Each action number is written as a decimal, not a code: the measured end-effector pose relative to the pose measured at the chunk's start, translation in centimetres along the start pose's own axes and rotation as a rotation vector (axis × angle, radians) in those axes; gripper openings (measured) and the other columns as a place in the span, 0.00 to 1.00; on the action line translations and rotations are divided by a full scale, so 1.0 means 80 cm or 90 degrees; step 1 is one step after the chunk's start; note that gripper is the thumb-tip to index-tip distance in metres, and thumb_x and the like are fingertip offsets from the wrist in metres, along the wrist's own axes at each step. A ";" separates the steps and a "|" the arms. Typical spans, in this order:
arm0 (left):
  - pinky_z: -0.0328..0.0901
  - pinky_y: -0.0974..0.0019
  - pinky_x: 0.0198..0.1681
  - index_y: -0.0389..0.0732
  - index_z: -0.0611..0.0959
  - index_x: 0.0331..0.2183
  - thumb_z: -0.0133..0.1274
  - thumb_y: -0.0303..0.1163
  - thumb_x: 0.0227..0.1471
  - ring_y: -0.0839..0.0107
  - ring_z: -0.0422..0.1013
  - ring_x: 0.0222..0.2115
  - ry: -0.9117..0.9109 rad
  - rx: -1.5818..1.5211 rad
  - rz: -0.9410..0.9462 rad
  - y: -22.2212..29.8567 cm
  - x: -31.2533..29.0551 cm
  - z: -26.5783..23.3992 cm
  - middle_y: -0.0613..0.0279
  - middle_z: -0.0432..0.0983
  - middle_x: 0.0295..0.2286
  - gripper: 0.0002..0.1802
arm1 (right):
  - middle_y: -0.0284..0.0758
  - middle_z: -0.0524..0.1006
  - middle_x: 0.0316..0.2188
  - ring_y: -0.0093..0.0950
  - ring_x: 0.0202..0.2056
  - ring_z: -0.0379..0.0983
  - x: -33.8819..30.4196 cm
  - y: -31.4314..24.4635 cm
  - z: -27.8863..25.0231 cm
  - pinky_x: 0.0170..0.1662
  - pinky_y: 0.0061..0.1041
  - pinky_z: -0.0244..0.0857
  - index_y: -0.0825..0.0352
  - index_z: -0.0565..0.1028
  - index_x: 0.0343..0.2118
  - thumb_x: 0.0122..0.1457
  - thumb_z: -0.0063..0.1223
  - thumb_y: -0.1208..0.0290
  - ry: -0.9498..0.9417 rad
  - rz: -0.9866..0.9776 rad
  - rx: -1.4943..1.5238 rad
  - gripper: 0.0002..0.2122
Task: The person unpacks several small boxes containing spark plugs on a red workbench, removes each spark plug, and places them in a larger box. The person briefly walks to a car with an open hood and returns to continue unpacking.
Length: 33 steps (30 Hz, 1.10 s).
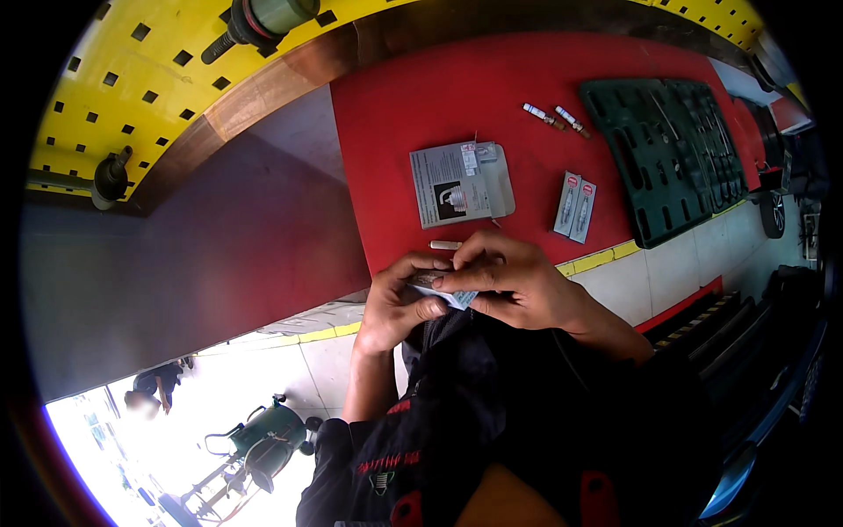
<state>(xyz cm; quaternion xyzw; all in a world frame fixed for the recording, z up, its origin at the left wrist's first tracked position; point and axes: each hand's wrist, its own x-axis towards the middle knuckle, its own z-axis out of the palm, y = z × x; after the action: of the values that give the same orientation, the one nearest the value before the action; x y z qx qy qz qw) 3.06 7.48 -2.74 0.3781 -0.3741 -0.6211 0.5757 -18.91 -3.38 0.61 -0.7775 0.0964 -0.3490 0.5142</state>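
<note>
Close to my body, at the near edge of the red tabletop, my left hand point(392, 301) is closed around a small white-and-grey cardboard box point(460, 297). The fingers of my right hand point(531, 283) pinch the same box at its upper side; what lies inside is hidden. Just beyond my fingertips is a slim white rod-like piece point(445, 245), its right end covered by my right hand. A larger grey carton point(435, 184) with a spark plug picture lies farther off, its flap open. To its right, two small spark plug boxes point(575, 208) lie side by side.
Two spark plugs point(556, 119) with white ends rest toward the back of the red tabletop point(378, 114). An open dark green tool case point(645, 211) stands at the right. Yellow perforated board point(114, 105) rises at the back left. A person point(158, 386) is on the far left.
</note>
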 end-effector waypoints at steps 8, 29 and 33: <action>0.74 0.62 0.46 0.34 0.85 0.46 0.74 0.22 0.47 0.62 0.81 0.43 0.130 0.378 0.229 0.011 0.005 0.033 0.54 0.81 0.43 0.23 | 0.33 0.78 0.40 0.15 0.33 0.73 -0.007 -0.023 -0.013 0.35 0.17 0.67 0.71 0.72 0.63 0.63 0.57 0.80 0.014 0.302 0.383 0.24; 0.76 0.59 0.42 0.36 0.89 0.42 0.79 0.27 0.37 0.61 0.81 0.39 0.136 0.663 0.230 0.026 0.001 0.055 0.57 0.82 0.40 0.26 | 0.35 0.84 0.37 0.20 0.39 0.83 -0.002 -0.027 -0.012 0.35 0.20 0.73 0.69 0.75 0.50 0.62 0.57 0.81 -0.001 0.382 0.144 0.14; 0.75 0.60 0.40 0.37 0.90 0.41 0.80 0.29 0.35 0.62 0.81 0.38 0.132 0.670 0.289 0.022 0.005 0.049 0.59 0.83 0.39 0.26 | 0.35 0.82 0.37 0.20 0.36 0.82 -0.012 -0.019 -0.005 0.34 0.18 0.73 0.71 0.72 0.52 0.65 0.55 0.82 0.042 0.375 0.248 0.13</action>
<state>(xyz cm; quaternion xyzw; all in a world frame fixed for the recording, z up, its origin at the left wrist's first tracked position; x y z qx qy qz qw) 0.25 7.06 0.49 0.5826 -0.6457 -0.1726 0.4624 -20.19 -2.51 1.59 -0.5919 0.2645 -0.2229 0.7281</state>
